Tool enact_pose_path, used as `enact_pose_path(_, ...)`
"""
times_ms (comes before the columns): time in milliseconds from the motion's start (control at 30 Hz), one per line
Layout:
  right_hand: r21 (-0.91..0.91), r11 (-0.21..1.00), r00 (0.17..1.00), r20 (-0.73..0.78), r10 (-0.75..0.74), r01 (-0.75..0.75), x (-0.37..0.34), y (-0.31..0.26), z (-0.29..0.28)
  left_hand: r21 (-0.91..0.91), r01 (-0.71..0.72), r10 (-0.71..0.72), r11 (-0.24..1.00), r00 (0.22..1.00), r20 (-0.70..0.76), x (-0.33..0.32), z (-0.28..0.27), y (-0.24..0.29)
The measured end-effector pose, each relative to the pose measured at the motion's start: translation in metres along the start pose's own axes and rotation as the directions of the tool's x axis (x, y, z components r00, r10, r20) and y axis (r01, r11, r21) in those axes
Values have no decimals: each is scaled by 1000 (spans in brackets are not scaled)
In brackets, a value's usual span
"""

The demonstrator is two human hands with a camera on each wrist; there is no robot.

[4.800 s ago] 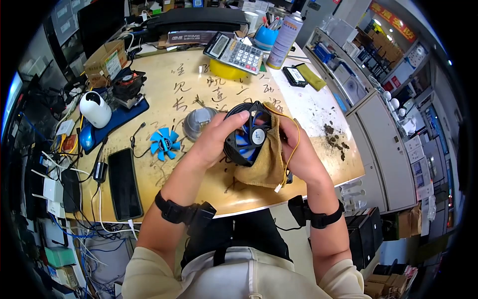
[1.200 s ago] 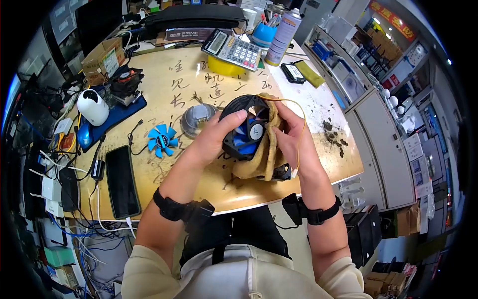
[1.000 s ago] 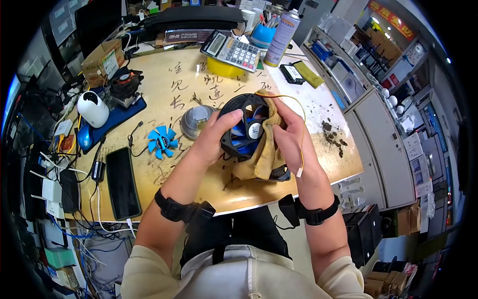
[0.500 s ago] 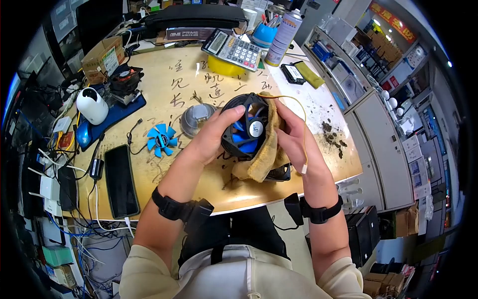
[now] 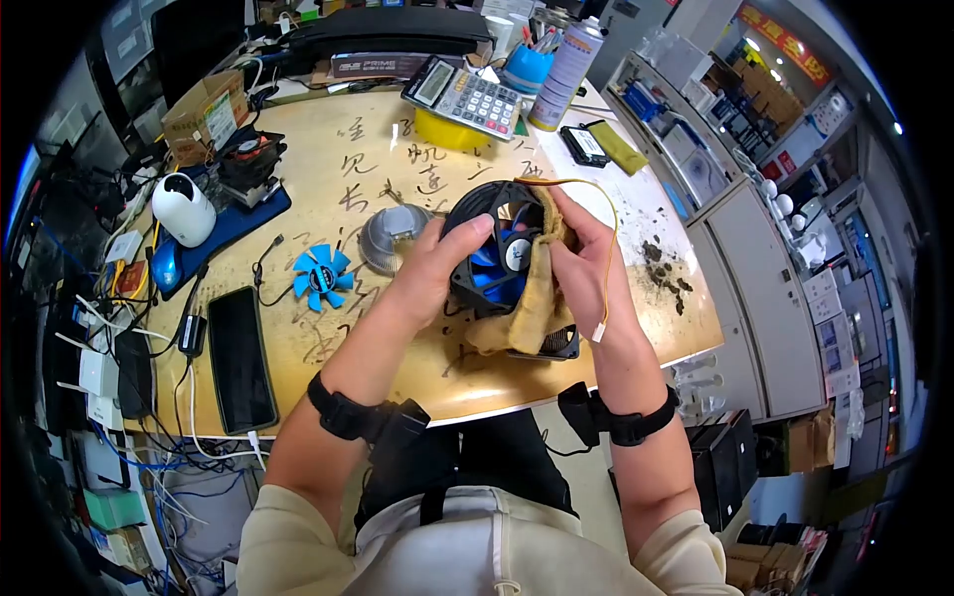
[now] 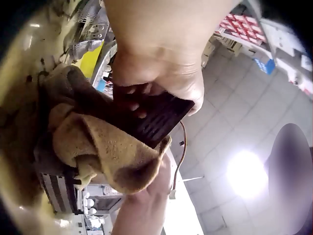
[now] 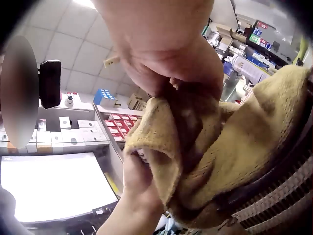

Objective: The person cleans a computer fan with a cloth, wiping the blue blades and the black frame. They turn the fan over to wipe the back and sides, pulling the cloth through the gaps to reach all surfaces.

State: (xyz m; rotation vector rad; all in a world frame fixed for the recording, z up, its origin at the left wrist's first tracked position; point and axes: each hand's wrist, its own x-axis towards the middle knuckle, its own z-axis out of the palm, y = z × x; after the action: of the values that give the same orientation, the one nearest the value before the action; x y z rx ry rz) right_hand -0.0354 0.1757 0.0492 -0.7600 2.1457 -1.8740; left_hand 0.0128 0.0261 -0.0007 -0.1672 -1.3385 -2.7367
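Note:
A black fan frame with blue blades is tilted up above the table in the head view. The left hand grips its left side, thumb on the frame. At the fan's right edge, the right hand pinches a tan cloth against the frame. A thin yellow cable loops over that hand and ends in a white connector. Beneath the cloth, part of a black finned cooler shows. The left wrist view has the cloth draped beside the dark frame; the right wrist view shows it bunched under the fingers.
Left of the hands lie a loose blue fan rotor, a round metal heatsink and a phone. A calculator and a spray can stand at the back. Dark debris is scattered on the right.
The fan has been turned and shifted slightly between the hands, and the cloth is now folded narrowly along its right edge. The cable has swung out over the right hand.

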Motion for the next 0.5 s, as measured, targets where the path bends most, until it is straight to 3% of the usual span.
enact_pose_path(133, 106, 994, 999, -24, 33, -31, -1, -2, 4, 10, -54, 54, 998, 998, 21, -1, 1, -1)
enact_pose_path(233, 153, 988, 995, 96, 14, -29, -2, -9, -1, -59, 10, -8, 998, 999, 33, -1, -2, 4)
enact_pose_path(433, -119, 989, 988, 134, -73, 89, -4, 15, -7, -123, 164, -149, 979, 981, 121, -5, 1, 17)
enact_pose_path(500, -22, 1000, 992, 124, -18, 21, -5, 7, -7, -79, 121, -115, 989, 991, 74, -4, -1, 11)
